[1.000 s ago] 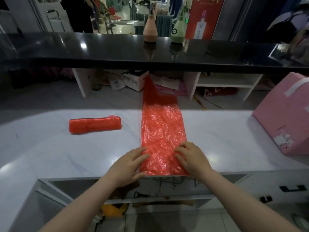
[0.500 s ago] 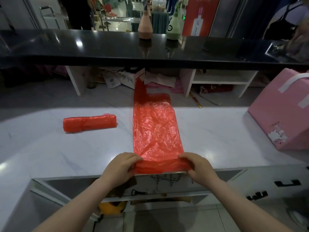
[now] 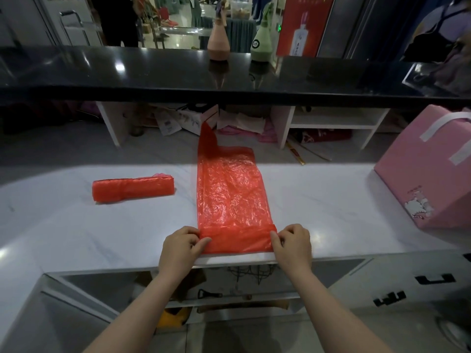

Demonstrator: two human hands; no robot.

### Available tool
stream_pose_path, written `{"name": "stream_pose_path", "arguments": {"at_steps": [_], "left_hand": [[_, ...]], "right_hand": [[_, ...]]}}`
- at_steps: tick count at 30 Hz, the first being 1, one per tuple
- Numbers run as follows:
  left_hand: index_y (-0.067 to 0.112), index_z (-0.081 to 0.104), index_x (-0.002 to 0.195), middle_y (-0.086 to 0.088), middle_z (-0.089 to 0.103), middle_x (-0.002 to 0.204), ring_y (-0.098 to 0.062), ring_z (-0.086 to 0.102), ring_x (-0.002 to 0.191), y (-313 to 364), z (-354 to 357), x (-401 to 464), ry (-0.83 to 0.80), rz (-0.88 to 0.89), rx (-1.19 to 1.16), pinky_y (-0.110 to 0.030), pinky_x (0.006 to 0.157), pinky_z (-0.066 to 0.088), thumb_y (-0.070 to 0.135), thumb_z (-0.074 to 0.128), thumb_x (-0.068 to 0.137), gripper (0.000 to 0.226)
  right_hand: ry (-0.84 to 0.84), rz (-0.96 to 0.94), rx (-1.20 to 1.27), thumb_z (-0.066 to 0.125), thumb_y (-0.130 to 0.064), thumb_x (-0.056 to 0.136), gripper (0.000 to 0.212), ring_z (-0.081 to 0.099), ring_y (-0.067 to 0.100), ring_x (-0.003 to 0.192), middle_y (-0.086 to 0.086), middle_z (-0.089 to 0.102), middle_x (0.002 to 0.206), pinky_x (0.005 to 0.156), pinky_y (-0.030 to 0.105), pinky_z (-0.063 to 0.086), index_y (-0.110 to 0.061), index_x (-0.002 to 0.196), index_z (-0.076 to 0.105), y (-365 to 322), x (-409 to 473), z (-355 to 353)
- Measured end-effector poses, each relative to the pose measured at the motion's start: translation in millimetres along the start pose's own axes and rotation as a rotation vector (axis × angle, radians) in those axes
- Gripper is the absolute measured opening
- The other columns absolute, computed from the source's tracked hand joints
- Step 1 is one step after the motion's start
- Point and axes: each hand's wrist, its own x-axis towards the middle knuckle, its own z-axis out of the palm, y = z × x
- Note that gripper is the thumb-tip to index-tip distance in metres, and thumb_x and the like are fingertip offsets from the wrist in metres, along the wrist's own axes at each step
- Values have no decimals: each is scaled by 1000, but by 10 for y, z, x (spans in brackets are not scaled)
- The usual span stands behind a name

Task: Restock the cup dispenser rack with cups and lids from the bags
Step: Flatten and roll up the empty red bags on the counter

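A flat red plastic bag [image 3: 229,194] lies lengthwise on the white marble counter [image 3: 76,225], its handle pointing away from me. Its near end is folded over into a narrow band at the counter's front edge. My left hand [image 3: 182,247] pinches the left end of that fold. The right end of the fold is pinched by my right hand [image 3: 293,244]. A second red bag, rolled into a short bundle [image 3: 132,189], lies to the left. No cups, lids or dispenser rack are in view.
A pink box [image 3: 430,174] with white tape stands at the right. A black glossy upper counter [image 3: 178,72] carries a tan bottle [image 3: 218,44] and a green bottle [image 3: 261,45]. Cluttered open shelves [image 3: 331,123] sit beneath it. An open compartment lies below the counter's front edge.
My hands went from pressing flat on the bag's near end to pinching it, and they have folded that end over away from me into a narrow band.
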Motion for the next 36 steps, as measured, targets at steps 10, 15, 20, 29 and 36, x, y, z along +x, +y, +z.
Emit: {"name": "stream_pose_path", "arguments": {"at_steps": [10, 15, 20, 29, 36], "left_hand": [[15, 55, 126, -13, 48, 141, -30, 43, 132, 137, 28, -163, 43, 656, 347, -53, 105, 31, 22, 51, 88, 39], [32, 14, 151, 10, 8, 158, -13, 3, 147, 83, -12, -138, -416, 541, 480, -30, 114, -9, 61, 19, 93, 65], [35, 19, 149, 14, 14, 157, -9, 10, 145, 59, 1, -123, -373, 552, 393, -22, 113, -3, 66, 37, 88, 72], [29, 56, 118, 20, 51, 114, 6, 46, 102, 47, -87, -110, -250, 314, 23, -9, 87, 41, 41, 69, 81, 41], [29, 53, 114, 23, 59, 78, 2, 55, 80, 169, -43, -12, 24, -127, -232, -37, 107, 38, 30, 65, 88, 29]], "right_hand": [[27, -16, -192, 46, -46, 92, 33, 39, 14, 96, -6, 41, 95, 85, 32, 43, -22, 78, 64, -59, -10, 39], [35, -228, -192, 47, -47, 94, 47, 42, 28, 130, 9, 44, 141, 95, 45, 43, -24, 134, 42, 13, -130, 9], [-291, -514, -441, 17, -74, 85, 77, 16, 18, 146, -12, 13, 159, 108, 43, 21, -35, 151, 16, 183, -142, -69], [-206, -319, 134, 74, -28, 80, 25, 48, 10, 98, -12, 55, 100, 87, 24, 44, -20, 103, 73, 191, -74, -227], [-25, -65, 122, 62, -35, 90, 27, 46, 12, 89, -6, 51, 85, 71, 19, 40, -17, 71, 65, 108, 3, -53]]}}
